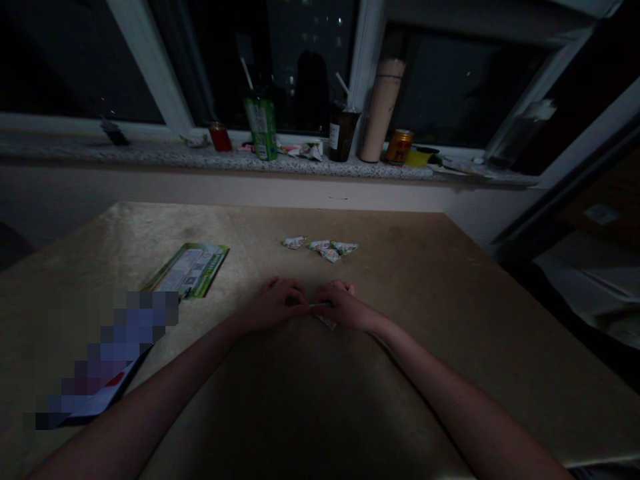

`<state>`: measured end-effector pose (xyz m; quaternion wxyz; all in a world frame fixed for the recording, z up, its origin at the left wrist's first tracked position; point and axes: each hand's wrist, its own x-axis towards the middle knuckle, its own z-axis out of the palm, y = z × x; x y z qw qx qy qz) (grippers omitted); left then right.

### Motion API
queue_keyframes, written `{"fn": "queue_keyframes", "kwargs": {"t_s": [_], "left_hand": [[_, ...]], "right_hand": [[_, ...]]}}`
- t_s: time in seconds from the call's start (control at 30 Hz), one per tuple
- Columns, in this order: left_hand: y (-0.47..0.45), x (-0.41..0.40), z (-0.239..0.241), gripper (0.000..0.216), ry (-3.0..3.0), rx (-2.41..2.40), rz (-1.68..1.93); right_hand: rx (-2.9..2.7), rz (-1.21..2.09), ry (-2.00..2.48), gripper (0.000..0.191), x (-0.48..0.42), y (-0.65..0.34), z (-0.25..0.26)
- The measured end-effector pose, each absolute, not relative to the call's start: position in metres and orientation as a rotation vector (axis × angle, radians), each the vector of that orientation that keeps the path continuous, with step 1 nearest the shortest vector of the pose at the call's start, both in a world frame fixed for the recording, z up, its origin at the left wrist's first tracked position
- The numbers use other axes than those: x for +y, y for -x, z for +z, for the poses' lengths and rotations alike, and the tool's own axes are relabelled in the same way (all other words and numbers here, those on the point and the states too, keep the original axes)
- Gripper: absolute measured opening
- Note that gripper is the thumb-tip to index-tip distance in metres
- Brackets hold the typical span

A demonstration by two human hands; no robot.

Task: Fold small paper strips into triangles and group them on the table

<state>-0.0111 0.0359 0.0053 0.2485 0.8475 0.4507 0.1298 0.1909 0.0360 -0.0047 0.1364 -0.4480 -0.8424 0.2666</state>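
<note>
Low over the middle of the table, my two hands meet at a small triangular packet, pale and printed. Thumb and forefinger of my right hand grip it from the right, and the fingers cover most of it. My left hand pinches its left corner with thumb and forefinger; the other fingers are loosely bent. Just beyond lie several similar green-and-white triangular packets: one apart, the others in a touching cluster. A flat green printed pouch rests to the left of my left hand.
A blurred-out flat object lies by my left forearm. On the stone windowsill stand a green cup, a red jar, a dark cup, a tall pinkish bottle and an orange can.
</note>
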Motion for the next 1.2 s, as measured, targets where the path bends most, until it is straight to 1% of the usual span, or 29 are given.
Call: {"fn": "queue_keyframes", "kwargs": {"t_s": [0.13, 0.23, 0.3, 0.4, 0.5, 0.57, 0.73, 0.83, 1.0, 1.07, 1.13, 1.2], "left_hand": [[0.008, 0.033, 0.006, 0.02, -2.302, 1.246, 0.396], [0.008, 0.033, 0.005, 0.02, -2.295, 1.255, 0.426], [0.009, 0.034, 0.003, 0.021, -2.283, 1.262, 0.447], [0.011, 0.038, 0.001, 0.023, -2.257, 1.253, 0.478], [0.012, 0.04, 0.001, 0.023, -2.223, 1.228, 0.515], [0.012, 0.04, 0.002, 0.023, -2.196, 1.22, 0.551], [0.012, 0.038, 0.002, 0.019, -2.124, 1.229, 0.624], [0.011, 0.038, 0.002, 0.017, -2.076, 1.248, 0.659], [0.012, 0.04, -0.001, 0.018, -2.018, 1.234, 0.699], [0.013, 0.041, -0.003, 0.02, -2.003, 1.225, 0.715], [0.014, 0.042, -0.005, 0.02, -1.992, 1.226, 0.726], [0.014, 0.043, -0.006, 0.02, -1.987, 1.231, 0.725]], "right_hand": [[-2.435, 0.723, 1.312, 0.018, 0.037, -0.189, -0.008], [-2.415, 0.71, 1.308, 0.015, 0.037, -0.188, -0.009], [-2.374, 0.718, 1.319, 0.015, 0.037, -0.189, -0.008], [-2.343, 0.751, 1.309, 0.02, 0.037, -0.192, -0.005], [-2.346, 0.807, 1.219, 0.015, 0.039, -0.199, -0.003], [-2.309, 0.897, 1.136, 0.015, 0.04, -0.205, -0.003], [-2.005, 1.352, 0.946, 0.025, 0.042, -0.215, 0.001], [-1.821, 1.564, 0.903, 0.03, 0.044, -0.222, 0.005], [-1.657, 1.775, 0.812, 0.03, 0.054, -0.243, 0.005], [-1.682, 1.88, 0.749, 0.041, 0.057, -0.249, 0.003], [-1.713, 1.929, 0.74, 0.047, 0.059, -0.252, 0.002], [-1.722, 1.927, 0.788, 0.04, 0.058, -0.251, 0.002]]}}
